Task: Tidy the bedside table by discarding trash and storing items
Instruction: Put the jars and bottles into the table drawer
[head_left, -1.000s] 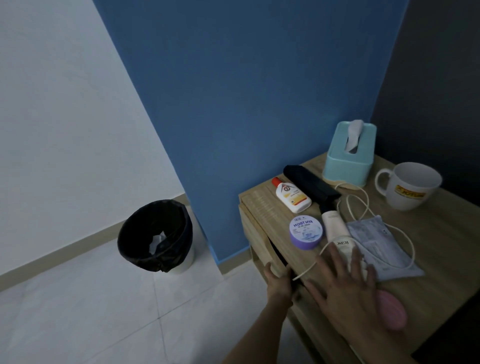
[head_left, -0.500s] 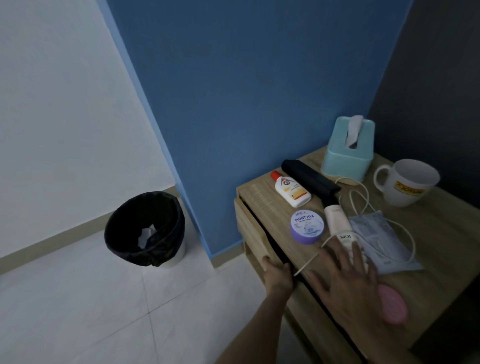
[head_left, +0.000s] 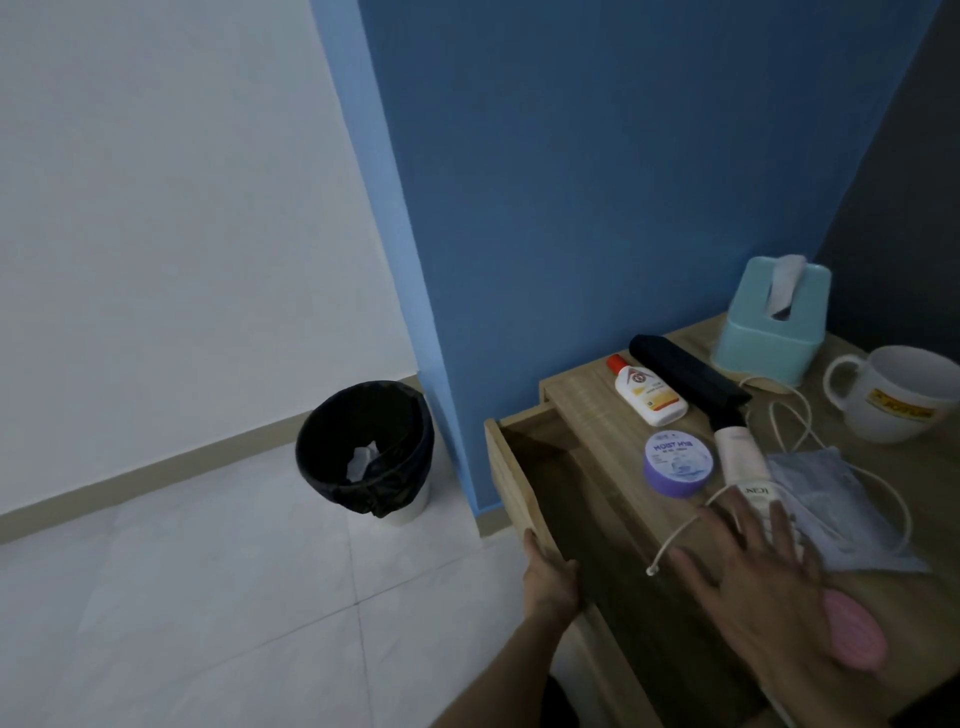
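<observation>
The wooden bedside table (head_left: 582, 400) stands against the blue wall, its top drawer (head_left: 511, 467) pulled out and dark inside. My left hand (head_left: 550, 577) grips the drawer's front edge. With fingers spread flat, my right hand (head_left: 763, 587) rests on the tabletop over a white tube (head_left: 740, 457) and a white cable (head_left: 675, 540). On top lie a purple cream jar (head_left: 678, 462), a white lotion bottle (head_left: 647, 397), a black folded umbrella (head_left: 685, 371), a grey face mask (head_left: 841, 499) and a pink oval item (head_left: 852, 629).
A teal tissue box (head_left: 769, 322) and a white mug (head_left: 898, 395) stand at the back of the table. A black-lined trash bin (head_left: 366, 447) with white scrap inside sits on the tiled floor to the left, by the wall.
My left hand has pulled the drawer outward; it was nearly closed before and now stands wide open. My right hand stayed flat on the tabletop.
</observation>
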